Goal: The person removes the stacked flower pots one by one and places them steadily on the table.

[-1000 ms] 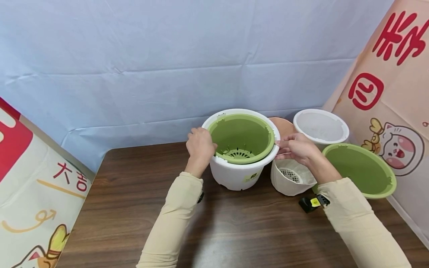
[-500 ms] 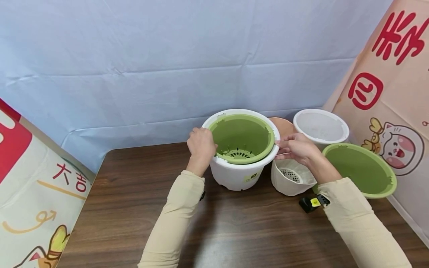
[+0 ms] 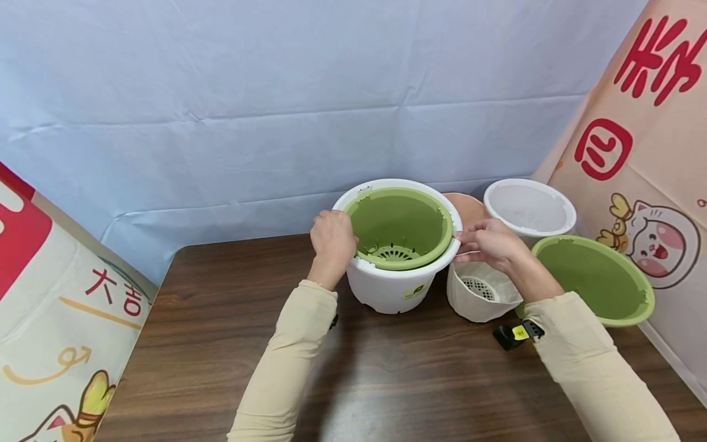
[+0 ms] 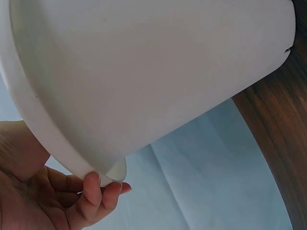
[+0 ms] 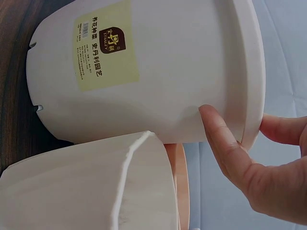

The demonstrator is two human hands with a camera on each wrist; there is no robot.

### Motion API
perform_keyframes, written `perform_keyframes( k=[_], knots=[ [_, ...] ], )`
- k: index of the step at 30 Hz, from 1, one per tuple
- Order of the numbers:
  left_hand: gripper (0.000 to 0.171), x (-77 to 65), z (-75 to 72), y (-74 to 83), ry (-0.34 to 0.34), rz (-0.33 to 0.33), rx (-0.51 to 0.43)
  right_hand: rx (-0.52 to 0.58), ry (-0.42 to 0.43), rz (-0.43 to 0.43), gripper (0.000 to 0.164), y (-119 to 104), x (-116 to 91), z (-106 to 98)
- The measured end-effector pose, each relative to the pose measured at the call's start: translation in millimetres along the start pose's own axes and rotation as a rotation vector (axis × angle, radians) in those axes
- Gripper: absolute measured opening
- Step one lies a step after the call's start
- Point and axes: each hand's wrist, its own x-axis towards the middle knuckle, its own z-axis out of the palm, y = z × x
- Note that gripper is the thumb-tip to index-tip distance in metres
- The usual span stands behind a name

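Observation:
A white flower pot (image 3: 381, 291) stands upright on the brown table, with a green flower pot (image 3: 400, 215) nested inside it. Holes show in the green pot's bottom. My left hand (image 3: 333, 242) grips the white pot's rim at its left; in the left wrist view, the fingers (image 4: 92, 189) curl under that rim. On the opposite side, my right hand (image 3: 494, 245) pinches the rim, with a finger (image 5: 223, 139) against the outer wall in the right wrist view. A yellow label (image 5: 105, 45) is stuck on the white pot.
Close by on the right stands a cream pot (image 3: 464, 304) with a grid bottom. An orange pot (image 3: 466, 207) is partly hidden behind it. Farther right are another white pot (image 3: 529, 209) and a wide green pot (image 3: 591, 276). A pale blue cloth (image 3: 254, 147) hangs behind the table.

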Motion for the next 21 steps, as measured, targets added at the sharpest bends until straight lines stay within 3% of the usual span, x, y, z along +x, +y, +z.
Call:
perform_keyframes(
  k=[21],
  knots=[
    [0.032,0.4,-4.0,-3.8,0.012,0.037,-0.073,0.002,0.001,0.008,0.008,-1.9,-1.1,0.8]
  ],
)
